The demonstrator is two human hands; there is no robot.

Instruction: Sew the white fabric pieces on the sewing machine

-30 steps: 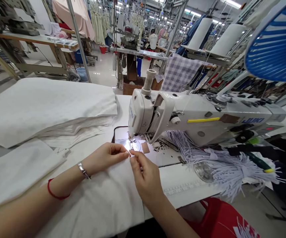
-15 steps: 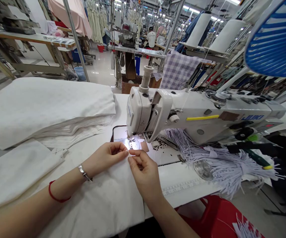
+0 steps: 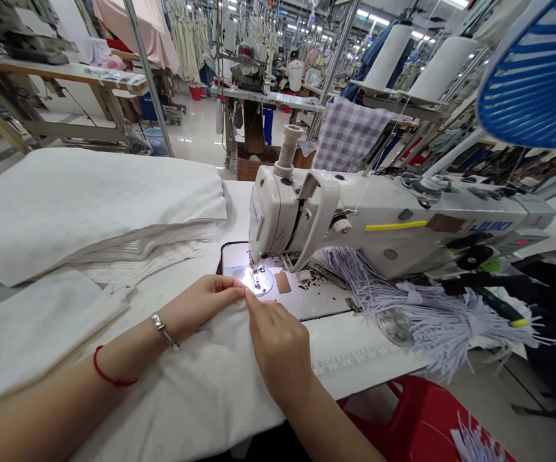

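Observation:
White fabric (image 3: 210, 391) lies over the front of the sewing table and hangs toward me. My left hand (image 3: 213, 298) pinches its upper edge, thumb against forefinger. Fingertips of my right hand (image 3: 278, 343) meet the left ones there, also closed on the fabric edge; the exact fold between them is hidden. Just beyond both hands is the lit needle plate (image 3: 261, 281) of a white sewing machine (image 3: 374, 212). The fabric edge sits in front of the presser foot, apart from it.
A tall stack of white fabric pieces (image 3: 95, 192) stands at left. Bundled white strips (image 3: 422, 308) and a clear round dish (image 3: 395, 326) lie at right, above a red stool (image 3: 417, 417). Dark bits (image 3: 314, 276) are scattered by the machine. A blue fan-like guard (image 3: 533, 83) hangs upper right.
My right hand has turned over, back upward, and its fingers have closed in against the left fingertips. The left hand has shifted slightly left. The fabric stays pinched.

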